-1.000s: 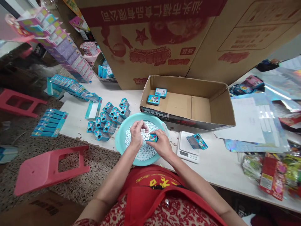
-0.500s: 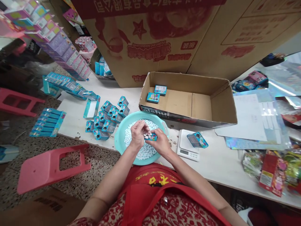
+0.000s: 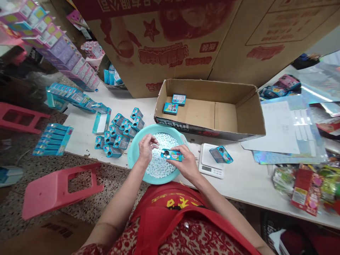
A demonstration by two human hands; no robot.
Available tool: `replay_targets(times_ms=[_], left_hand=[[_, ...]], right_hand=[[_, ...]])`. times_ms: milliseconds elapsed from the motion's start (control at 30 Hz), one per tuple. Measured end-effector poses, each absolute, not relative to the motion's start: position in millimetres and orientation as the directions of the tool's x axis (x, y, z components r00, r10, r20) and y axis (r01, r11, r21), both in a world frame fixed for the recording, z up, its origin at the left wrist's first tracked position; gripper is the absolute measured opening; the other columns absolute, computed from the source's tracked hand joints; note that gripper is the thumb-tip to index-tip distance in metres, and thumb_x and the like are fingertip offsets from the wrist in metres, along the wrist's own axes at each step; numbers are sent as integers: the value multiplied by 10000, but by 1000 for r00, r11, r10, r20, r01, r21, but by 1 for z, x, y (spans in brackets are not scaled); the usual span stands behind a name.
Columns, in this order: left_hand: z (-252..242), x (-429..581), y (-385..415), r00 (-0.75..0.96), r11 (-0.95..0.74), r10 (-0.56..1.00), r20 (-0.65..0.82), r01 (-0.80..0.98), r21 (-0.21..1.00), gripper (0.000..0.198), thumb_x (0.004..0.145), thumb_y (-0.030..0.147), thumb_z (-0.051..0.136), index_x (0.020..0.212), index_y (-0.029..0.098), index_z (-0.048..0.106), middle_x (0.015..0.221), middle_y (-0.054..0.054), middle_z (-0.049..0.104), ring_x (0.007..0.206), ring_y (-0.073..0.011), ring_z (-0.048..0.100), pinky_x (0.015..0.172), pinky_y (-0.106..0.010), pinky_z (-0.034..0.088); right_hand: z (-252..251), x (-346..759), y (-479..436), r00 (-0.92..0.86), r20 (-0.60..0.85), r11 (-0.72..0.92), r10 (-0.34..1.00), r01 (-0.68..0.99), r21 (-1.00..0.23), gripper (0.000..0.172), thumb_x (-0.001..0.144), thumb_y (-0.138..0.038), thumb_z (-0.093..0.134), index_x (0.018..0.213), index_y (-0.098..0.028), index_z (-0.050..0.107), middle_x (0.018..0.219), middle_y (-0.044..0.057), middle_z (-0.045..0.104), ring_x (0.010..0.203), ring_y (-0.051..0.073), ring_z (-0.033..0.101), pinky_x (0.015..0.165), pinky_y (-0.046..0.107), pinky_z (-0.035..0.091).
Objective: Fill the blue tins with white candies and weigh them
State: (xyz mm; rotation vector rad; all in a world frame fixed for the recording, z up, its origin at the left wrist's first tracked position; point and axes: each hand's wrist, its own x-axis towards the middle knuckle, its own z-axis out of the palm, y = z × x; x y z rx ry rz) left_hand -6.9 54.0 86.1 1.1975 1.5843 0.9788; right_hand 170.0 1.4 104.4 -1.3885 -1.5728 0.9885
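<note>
My right hand point(image 3: 186, 163) grips a small blue candy box point(image 3: 172, 154) and holds it flat over a teal basin point(image 3: 134, 153) filled with white candies point(image 3: 159, 166). My left hand point(image 3: 146, 148) hovers over the candies at the basin's left side, fingers curled together as if pinching; what is in them is too small to make out. A second blue box point(image 3: 221, 154) lies on a white scale point(image 3: 211, 164) to the right of the basin.
An open cardboard box point(image 3: 247, 117) behind the basin holds two blue boxes point(image 3: 174, 103). Several open blue boxes point(image 3: 119, 131) cluster left of the basin. Large cartons point(image 3: 186, 39) stand behind. Pink stools point(image 3: 57, 187) stand on the floor at left. Foil sheets and packets point(image 3: 305, 187) lie at right.
My right hand has turned the blue box so its printed face shows. My left hand has drawn away from the box toward the basin's left side.
</note>
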Motion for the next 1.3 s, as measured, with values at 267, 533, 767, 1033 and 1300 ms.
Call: replay_targets(times_ms=[267,533,767,1033,1300], left_hand=[[21,22,34,108,43,967,-230,822,568,334,799,271,580,1124,229,645,1320,-109,534,1291,-350,376,1063,-548,289],[8,22,17,427,-222,855,-294,813,538,448,769,380,639,1194,244,596,1290,-100,524,1213,-341,421,1037,-542,304],[7,-22,30,111,123,946,-306,748,652,148,722,197,599,869,194,606,967,-91,601,1019,-302,550,879,-446,440],[56,-13,39,-137,344,937,-322,187,920,297,788,489,457,876,205,462,689,13,542,466,-116,489,423,-224,379],[96,13,43,-286,188,875,-390,-542,819,307,648,407,679,758,174,511,788,-37,673,611,-180,651,601,-312,539]], right_hand=[[120,183,11,5,143,129,990,397,-909,252,735,-312,726,957,-233,637,935,34,618,896,213,601,799,342,479],[113,176,23,63,157,117,986,419,-900,266,733,-374,724,942,-226,649,900,24,615,854,201,604,778,333,479],[100,172,19,63,103,65,993,436,-897,305,708,-406,742,934,-225,646,911,26,613,865,213,609,778,338,480],[72,154,12,-78,-46,7,996,578,-816,264,710,-293,715,945,-220,619,949,46,617,920,239,602,788,351,472],[83,135,13,-182,-41,95,983,679,-728,248,693,-227,698,930,-222,625,938,54,614,916,255,586,754,359,476]])
